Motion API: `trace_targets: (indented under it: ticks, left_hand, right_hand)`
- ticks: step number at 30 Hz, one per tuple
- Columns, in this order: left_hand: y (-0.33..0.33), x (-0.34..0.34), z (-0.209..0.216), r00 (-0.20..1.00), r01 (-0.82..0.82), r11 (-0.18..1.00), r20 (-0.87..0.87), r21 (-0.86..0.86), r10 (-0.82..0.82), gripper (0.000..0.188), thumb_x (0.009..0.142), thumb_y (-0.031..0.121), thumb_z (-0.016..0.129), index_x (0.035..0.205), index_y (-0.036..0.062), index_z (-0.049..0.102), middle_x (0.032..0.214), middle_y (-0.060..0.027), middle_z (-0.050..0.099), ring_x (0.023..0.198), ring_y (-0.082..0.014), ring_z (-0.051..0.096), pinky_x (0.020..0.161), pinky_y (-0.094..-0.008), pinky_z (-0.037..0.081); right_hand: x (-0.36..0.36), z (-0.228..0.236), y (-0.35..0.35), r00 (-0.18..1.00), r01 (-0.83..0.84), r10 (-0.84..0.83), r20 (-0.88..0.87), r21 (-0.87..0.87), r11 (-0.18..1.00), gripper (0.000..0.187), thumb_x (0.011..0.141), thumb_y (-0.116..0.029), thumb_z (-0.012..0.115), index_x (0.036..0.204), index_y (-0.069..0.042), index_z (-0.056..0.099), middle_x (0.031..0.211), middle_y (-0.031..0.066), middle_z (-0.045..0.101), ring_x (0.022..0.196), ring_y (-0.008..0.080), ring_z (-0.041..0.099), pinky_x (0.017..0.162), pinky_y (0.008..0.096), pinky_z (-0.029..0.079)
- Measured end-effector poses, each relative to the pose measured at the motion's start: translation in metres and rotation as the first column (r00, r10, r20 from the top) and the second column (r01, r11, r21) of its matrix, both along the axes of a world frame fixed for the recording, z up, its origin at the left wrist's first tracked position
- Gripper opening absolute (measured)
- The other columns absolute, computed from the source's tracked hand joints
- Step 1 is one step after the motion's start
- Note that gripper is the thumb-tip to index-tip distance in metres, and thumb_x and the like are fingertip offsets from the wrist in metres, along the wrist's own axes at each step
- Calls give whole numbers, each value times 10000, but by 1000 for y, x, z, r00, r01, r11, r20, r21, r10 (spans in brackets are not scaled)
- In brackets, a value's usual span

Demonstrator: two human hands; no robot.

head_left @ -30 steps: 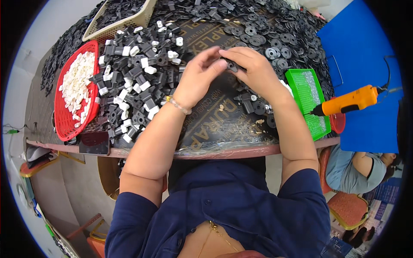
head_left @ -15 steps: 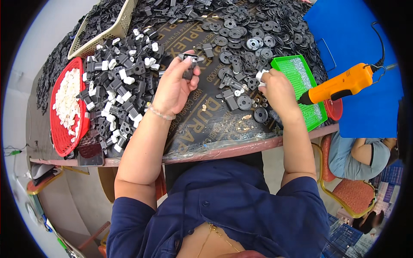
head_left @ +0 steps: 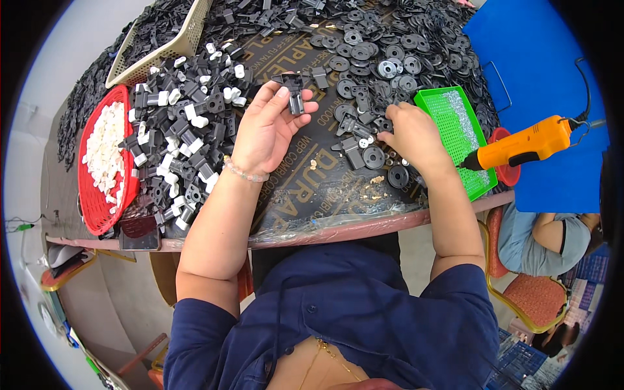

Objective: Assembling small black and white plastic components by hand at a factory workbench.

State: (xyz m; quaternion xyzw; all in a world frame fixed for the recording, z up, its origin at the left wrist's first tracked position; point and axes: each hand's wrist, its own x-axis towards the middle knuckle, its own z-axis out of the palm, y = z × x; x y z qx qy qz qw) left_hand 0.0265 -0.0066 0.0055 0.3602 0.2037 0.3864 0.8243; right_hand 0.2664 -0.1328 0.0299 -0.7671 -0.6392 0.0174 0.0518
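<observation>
My left hand (head_left: 270, 127) is closed on a black plastic part (head_left: 295, 93), held up between the thumb and fingers above the table. It has a wider flat end and a ribbed, tube-like body. To the right, my right hand (head_left: 416, 135) reaches down to a cluster of black parts. Its thumb and forefinger are apart, on either side of a small black part (head_left: 380, 122); the other fingers are hidden behind the hand. Close by lie a black round disc (head_left: 374, 158) and a black block-shaped part (head_left: 352, 153).
On the left, black parts with white caps (head_left: 185, 140) lie heaped beside a red basket (head_left: 129, 188) of white pieces. Black discs (head_left: 364, 51) spread across the back. Right of my hand are a green tray (head_left: 448, 146) of metal bits and an orange electric screwdriver (head_left: 526, 143).
The white piece in my right hand is gone from its fingers, and that hand has shifted slightly down and left. The black part in my left hand has turned, showing more of its body.
</observation>
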Motion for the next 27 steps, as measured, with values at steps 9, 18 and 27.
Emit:
trace_targets:
  ticks: [9,18,27]
  left_hand:
    - [-10,5,7,997,79,997,-15,6,-79,258,981,146,604,1218,64,540,1102,-130,662,998,-243,682,843,-351,574]
    - [-7,-1,2,956,278,956,127,-96,-265,312,983,160,612,1272,56,559,1116,-118,687,1021,-271,701,831,-359,605]
    - [-27,9,5,984,149,947,-132,284,-116,399,944,107,651,1312,-19,561,1080,-137,707,975,-189,698,812,-293,570]
  right_hand:
    - [-19,43,9,913,-248,343,-221,367,896,429,772,34,691,1187,-68,652,1054,129,619,992,321,629,863,385,522]
    - [-53,44,41,746,-353,588,-313,563,748,483,763,63,685,1224,-79,664,1143,118,647,1050,291,637,887,354,526]
    - [-47,34,33,816,-359,532,-224,525,772,449,762,25,717,1203,-46,672,1135,107,651,1023,262,646,858,336,529]
